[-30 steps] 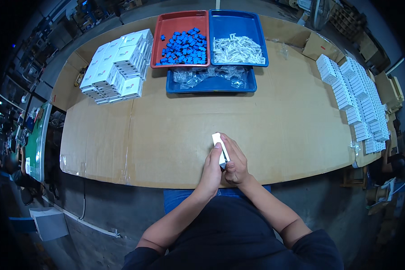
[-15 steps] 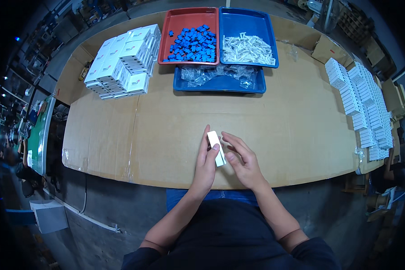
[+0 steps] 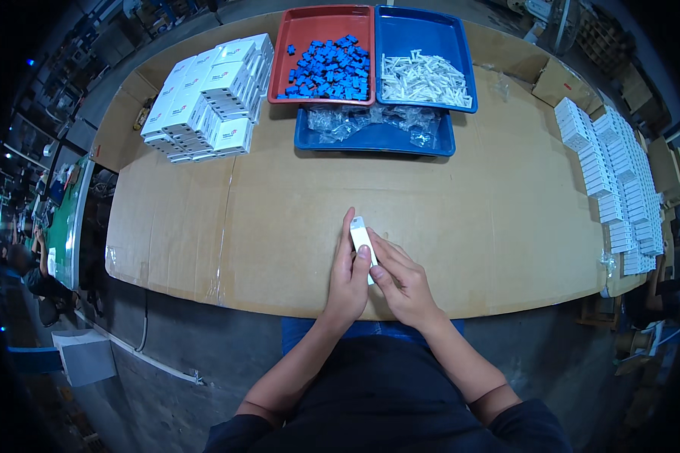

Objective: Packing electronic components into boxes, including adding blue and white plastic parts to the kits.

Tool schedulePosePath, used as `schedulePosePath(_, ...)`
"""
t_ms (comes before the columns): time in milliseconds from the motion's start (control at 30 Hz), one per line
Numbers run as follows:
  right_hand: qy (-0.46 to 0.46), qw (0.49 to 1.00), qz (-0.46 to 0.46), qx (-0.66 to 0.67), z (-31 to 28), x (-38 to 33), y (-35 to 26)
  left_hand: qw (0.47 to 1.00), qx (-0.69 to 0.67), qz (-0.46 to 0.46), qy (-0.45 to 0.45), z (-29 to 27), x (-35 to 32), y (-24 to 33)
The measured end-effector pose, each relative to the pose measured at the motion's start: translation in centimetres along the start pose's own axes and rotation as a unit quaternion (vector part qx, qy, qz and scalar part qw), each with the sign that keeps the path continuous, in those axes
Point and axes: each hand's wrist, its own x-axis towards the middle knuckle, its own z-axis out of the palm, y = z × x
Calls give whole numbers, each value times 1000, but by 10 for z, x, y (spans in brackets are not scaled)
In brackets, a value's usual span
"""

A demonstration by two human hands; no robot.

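Observation:
A small white box (image 3: 361, 235) is held upright on edge over the near middle of the cardboard-covered table. My left hand (image 3: 347, 284) grips it from the left, thumb lying along its top face. On the other side, my right hand (image 3: 405, 285) presses its fingers and thumb against the box's right side and near end. Both palms partly hide the box, so its lower faces do not show.
Stacked white boxes (image 3: 234, 81) stand at the far left. A red tray (image 3: 285, 30) holds blue pieces; a blue tray (image 3: 423, 26) holds white sticks. Below them a lower blue tray (image 3: 370, 145) holds clear plastic bags. Rows of white boxes (image 3: 608, 170) line the right edge.
My right hand has moved left and closed onto the box, where before it hovered apart with its fingers curved. My left hand still holds the box.

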Motion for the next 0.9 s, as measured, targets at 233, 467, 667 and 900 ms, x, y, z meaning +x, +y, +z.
schedulePosePath(233,35,992,-106,-58,2,0,4,998,-7,68,-7,-3,-3,-22)
schedulePosePath(467,43,986,-142,-71,-1,-3,10,996,11,93,3,5,-6,-20)
schedulePosePath(667,53,985,-146,-70,-2,-6,8,995,15,101,4,8,-9,-17)
schedulePosePath(900,50,986,-146,-62,-3,-10,8,993,-38,112,5,8,-11,-24)
